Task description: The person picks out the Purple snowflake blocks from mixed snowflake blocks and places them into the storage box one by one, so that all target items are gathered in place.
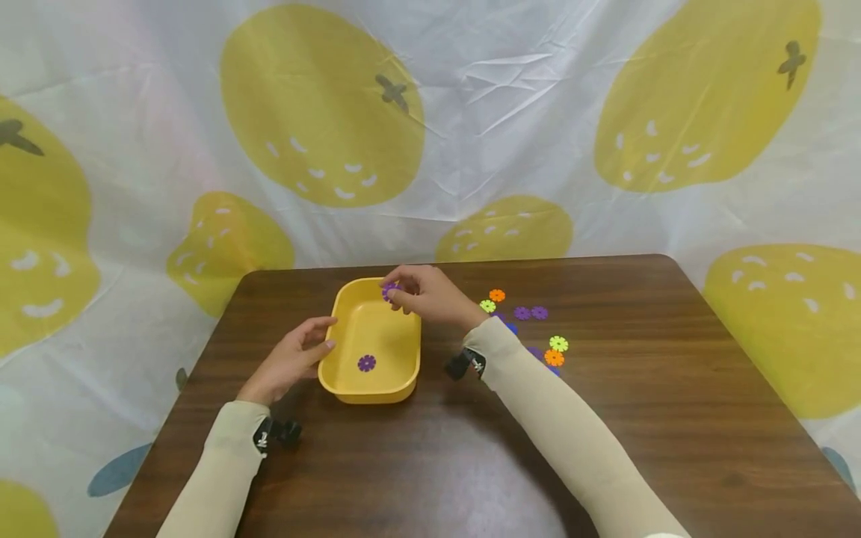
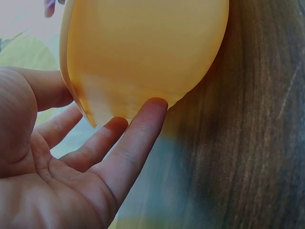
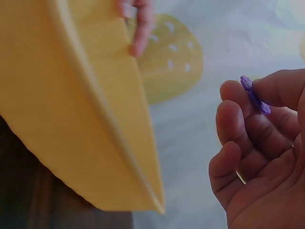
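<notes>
A purple notched plastic disc (image 3: 257,98) is pinched between the thumb and fingertips of my right hand (image 1: 427,294), over the far right part of a yellow plastic basin (image 1: 377,321). My left hand (image 1: 289,362) holds the basin's left side. Its thumb reaches over the rim, while other fingers (image 2: 143,124) lie against the outer wall in the left wrist view. Inside the basin, towards the near end, lies another purple disc (image 1: 366,363).
Right of the basin, several loose discs lie on the brown wooden table (image 1: 646,388): orange (image 1: 497,295), yellow-green (image 1: 558,344), purple (image 1: 539,312) and blue ones, some partly behind the right forearm. A fruit-patterned cloth (image 1: 464,134) hangs behind the table.
</notes>
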`<state>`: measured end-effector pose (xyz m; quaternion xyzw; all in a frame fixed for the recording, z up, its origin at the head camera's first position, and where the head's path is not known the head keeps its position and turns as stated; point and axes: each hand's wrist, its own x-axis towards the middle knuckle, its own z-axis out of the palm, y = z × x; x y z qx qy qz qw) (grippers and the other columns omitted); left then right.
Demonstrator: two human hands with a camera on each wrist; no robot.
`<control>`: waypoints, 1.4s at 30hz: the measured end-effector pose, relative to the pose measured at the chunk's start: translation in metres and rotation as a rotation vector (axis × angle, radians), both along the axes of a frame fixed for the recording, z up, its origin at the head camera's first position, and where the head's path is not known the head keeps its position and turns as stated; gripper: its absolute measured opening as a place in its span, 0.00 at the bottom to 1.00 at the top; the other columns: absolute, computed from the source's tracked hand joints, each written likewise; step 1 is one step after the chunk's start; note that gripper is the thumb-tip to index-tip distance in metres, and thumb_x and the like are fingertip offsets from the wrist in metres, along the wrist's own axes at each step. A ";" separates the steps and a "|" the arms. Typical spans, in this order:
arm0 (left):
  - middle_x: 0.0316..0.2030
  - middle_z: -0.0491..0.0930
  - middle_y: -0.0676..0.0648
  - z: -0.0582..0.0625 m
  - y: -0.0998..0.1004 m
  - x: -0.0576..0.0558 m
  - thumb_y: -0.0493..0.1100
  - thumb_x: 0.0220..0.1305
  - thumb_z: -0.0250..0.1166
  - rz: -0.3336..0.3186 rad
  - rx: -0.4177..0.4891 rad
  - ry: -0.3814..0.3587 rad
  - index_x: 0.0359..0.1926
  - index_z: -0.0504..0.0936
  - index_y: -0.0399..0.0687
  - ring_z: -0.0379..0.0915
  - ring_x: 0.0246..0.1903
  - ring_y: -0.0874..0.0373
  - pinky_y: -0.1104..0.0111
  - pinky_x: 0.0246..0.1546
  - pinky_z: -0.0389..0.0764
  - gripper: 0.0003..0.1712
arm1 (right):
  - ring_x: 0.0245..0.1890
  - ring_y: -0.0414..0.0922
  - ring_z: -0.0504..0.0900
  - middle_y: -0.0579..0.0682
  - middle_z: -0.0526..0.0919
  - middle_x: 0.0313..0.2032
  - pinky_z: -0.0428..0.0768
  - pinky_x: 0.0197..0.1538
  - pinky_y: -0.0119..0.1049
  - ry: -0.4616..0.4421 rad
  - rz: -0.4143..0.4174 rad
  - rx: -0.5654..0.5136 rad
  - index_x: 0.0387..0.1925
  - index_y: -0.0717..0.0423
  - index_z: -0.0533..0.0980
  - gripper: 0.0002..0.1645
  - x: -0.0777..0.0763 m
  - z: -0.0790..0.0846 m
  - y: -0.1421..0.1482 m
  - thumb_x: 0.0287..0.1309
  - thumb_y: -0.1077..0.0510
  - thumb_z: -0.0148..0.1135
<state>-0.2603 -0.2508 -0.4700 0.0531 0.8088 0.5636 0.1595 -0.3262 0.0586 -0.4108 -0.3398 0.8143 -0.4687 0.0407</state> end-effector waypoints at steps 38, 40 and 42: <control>0.73 0.66 0.31 0.000 -0.001 -0.001 0.45 0.82 0.58 0.003 -0.001 -0.005 0.81 0.60 0.50 0.77 0.65 0.35 0.52 0.53 0.89 0.33 | 0.30 0.41 0.85 0.47 0.89 0.31 0.82 0.32 0.33 0.031 -0.005 0.163 0.54 0.49 0.83 0.13 -0.007 -0.019 -0.013 0.75 0.51 0.62; 0.73 0.66 0.32 0.000 -0.001 -0.001 0.45 0.82 0.58 0.004 -0.003 -0.008 0.81 0.60 0.51 0.77 0.64 0.36 0.53 0.52 0.90 0.33 | 0.30 0.42 0.85 0.47 0.88 0.31 0.83 0.33 0.34 0.029 -0.010 0.145 0.54 0.49 0.83 0.13 -0.006 -0.017 -0.008 0.75 0.51 0.62; 0.73 0.67 0.32 0.000 -0.001 -0.001 0.45 0.82 0.58 0.007 -0.006 -0.006 0.81 0.61 0.51 0.78 0.63 0.36 0.53 0.52 0.90 0.33 | 0.31 0.42 0.85 0.46 0.88 0.31 0.84 0.34 0.35 0.023 -0.020 0.120 0.54 0.48 0.83 0.12 -0.004 -0.014 -0.002 0.75 0.51 0.62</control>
